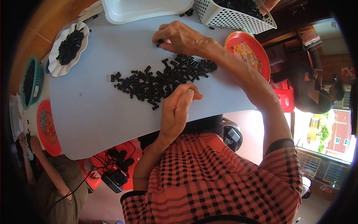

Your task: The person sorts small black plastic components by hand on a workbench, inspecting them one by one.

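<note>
A loose heap of small black cylindrical plastic pieces lies across the light blue tabletop. Beyond the heap, my right hand is closed, with a small black plastic piece pinched between thumb and fingers. My left hand is at the near side of the heap, close to its edge. Its fingers are curled together, and whatever they may hold is hidden from view.
A white scalloped dish of black pieces stands at left, near a green basket. At the back are a white tray and a perforated white basket. A red-rimmed plate sits right; another person's hands work at far left.
</note>
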### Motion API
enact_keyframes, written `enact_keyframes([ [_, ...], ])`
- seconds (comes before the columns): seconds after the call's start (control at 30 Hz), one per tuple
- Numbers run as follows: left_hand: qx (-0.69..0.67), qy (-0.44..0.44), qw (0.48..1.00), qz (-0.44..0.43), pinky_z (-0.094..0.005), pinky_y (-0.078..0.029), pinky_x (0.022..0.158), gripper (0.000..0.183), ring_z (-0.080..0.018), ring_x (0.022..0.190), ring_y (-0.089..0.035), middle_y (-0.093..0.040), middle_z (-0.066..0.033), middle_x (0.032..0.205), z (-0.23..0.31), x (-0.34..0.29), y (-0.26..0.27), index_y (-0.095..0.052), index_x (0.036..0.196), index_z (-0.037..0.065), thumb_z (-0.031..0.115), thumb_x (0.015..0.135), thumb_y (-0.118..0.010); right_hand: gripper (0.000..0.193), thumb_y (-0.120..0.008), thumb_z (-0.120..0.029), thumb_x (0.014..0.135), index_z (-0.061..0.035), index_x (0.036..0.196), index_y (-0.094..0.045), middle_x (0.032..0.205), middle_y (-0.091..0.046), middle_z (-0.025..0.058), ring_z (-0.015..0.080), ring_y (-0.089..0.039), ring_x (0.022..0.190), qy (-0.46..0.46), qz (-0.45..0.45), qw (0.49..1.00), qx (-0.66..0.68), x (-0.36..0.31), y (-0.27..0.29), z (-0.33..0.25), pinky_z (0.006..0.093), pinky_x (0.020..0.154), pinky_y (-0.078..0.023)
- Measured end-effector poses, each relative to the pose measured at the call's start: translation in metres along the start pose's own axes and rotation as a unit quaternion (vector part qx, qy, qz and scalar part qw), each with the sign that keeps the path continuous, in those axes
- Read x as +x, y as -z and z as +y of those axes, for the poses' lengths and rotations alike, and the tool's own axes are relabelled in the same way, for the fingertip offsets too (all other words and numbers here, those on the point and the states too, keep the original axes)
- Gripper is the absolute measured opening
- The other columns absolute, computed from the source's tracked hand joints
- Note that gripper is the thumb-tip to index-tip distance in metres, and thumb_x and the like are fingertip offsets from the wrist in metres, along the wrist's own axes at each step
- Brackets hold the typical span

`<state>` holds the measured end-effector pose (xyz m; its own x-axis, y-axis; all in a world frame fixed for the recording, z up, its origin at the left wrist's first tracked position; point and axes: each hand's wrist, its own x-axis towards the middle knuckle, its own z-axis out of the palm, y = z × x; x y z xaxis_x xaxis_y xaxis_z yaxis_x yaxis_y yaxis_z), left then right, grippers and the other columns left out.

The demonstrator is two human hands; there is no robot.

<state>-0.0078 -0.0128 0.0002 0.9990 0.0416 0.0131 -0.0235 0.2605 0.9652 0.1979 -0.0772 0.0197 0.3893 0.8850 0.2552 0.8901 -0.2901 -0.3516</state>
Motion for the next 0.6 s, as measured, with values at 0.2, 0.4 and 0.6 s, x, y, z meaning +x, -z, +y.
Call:
enact_keyframes([
  [0.2,0.029,0.007,1.000,0.002,-0.0182,-0.032,0.051,0.021,-0.0005,0.056,-0.038,-0.064,-0.0019,0.079,0.003,0.000,-0.003,-0.060,0.095,0.000,0.015,0.094,-0.045,0.018,-0.062,-0.001,0.074,-0.0027,0.092,-0.066,0.084,-0.062,0.0131,0.0285,-0.062,0.073,-0.042,0.011,0.999,0.006,-0.014,-0.004,-0.009,0.0368,0.070,-0.051],
  [0.4,0.057,-0.016,0.998,0.001,-0.0179,-0.033,0.052,0.021,-0.0003,0.057,-0.039,-0.065,-0.0017,0.079,0.001,0.001,-0.006,-0.060,0.096,0.000,0.016,0.094,-0.046,0.016,-0.064,-0.003,0.073,-0.0025,0.089,-0.066,0.079,-0.064,0.0119,0.0257,-0.063,0.073,-0.069,-0.007,0.997,0.040,-0.012,0.003,-0.004,0.0347,0.068,-0.052],
  [0.6,0.036,-0.019,0.999,0.013,-0.0169,-0.035,0.058,0.019,-0.0022,0.066,-0.047,-0.065,-0.0038,0.082,0.004,0.001,-0.006,-0.059,0.100,0.000,0.017,0.094,-0.053,0.012,-0.065,-0.006,0.073,-0.0028,0.084,-0.067,0.074,-0.066,0.0110,0.0228,-0.065,0.071,-0.098,0.012,0.989,0.114,-0.022,0.006,-0.005,0.0324,0.068,-0.052],
])
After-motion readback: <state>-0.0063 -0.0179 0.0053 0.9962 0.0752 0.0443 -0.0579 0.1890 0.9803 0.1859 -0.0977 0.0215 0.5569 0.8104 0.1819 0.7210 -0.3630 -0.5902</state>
